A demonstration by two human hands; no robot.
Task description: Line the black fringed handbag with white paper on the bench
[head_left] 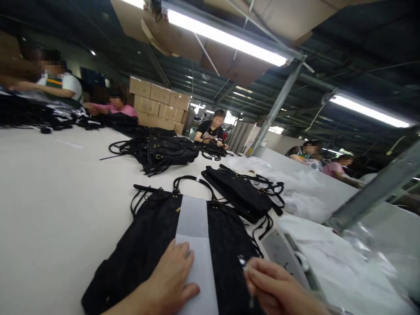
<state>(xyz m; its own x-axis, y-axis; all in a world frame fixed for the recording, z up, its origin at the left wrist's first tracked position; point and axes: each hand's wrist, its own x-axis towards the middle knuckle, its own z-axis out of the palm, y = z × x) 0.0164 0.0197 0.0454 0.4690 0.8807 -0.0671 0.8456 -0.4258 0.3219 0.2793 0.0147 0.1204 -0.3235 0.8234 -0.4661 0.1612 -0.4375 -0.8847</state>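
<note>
- The left hand [172, 280] lies open and flat on the white strip [196, 245] across the black bag [157, 249].
- The right hand [278, 291] pinches a small thin thing; I cannot tell what.
- The bag lies flat on the tabletop [49, 210].

Two bare hands, left grip [170, 280], right grip [275, 286], bare forearms, no gloves, no sleeves visible

No readable text, label, brand or number anywhere; stacked cartons [159, 105] and white paper strip [193, 245] on the bag blank.
</note>
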